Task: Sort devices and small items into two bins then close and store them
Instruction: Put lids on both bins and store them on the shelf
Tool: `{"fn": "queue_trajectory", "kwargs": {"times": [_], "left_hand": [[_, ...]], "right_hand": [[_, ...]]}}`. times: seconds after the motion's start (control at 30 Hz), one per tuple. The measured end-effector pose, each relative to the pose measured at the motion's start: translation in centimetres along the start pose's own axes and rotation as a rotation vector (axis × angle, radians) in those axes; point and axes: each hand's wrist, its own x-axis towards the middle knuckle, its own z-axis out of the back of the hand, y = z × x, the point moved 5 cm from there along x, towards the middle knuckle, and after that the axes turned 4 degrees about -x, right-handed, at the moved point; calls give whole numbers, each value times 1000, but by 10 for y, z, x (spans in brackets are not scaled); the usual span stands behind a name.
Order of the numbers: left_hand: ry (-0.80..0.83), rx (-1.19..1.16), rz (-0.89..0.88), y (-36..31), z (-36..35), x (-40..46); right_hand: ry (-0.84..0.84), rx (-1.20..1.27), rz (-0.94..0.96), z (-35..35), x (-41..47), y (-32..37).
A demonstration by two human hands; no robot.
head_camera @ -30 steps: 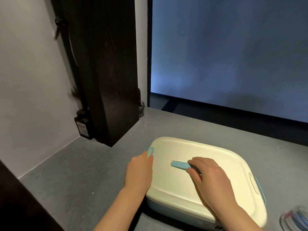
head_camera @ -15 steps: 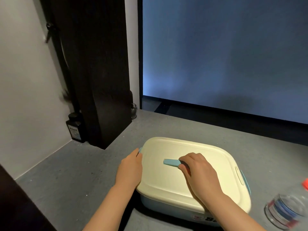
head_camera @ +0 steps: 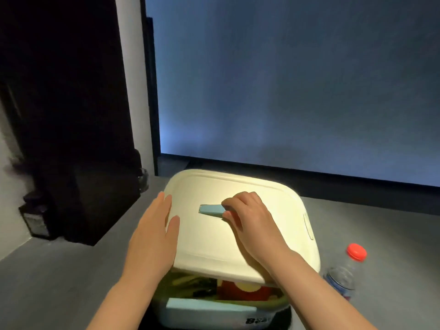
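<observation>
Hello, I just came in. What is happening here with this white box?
A person is handling a storage bin on a grey surface. The right hand grips the blue handle of the cream lid, which sits lifted at the near edge, so colourful items inside show. The left hand lies flat with straight fingers against the lid's left side. A water bottle with a red cap stands to the right.

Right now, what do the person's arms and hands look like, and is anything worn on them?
Both forearms are bare with no sleeves in view. The left hand and right hand wear no gloves, rings, watch or bracelet that shows.
</observation>
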Motion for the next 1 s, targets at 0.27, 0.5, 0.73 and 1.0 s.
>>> {"fn": "queue_trajectory", "kwargs": {"times": [0.27,0.5,0.73,1.0], "left_hand": [[140,66,-356,-109,-73,4],[342,-44,-681,-229,-179,-48],[603,-24,-931,-279,-275,-153],[812,105,-954,-230,-348,-216]], "right_hand": [[-129,-227,-173,103,-41,-70],[-217,-480,-589,197,-152,-145],[-271,-547,-1037,230,-292,-181],[-250,-543,-1282,175,-363,-210]]}}
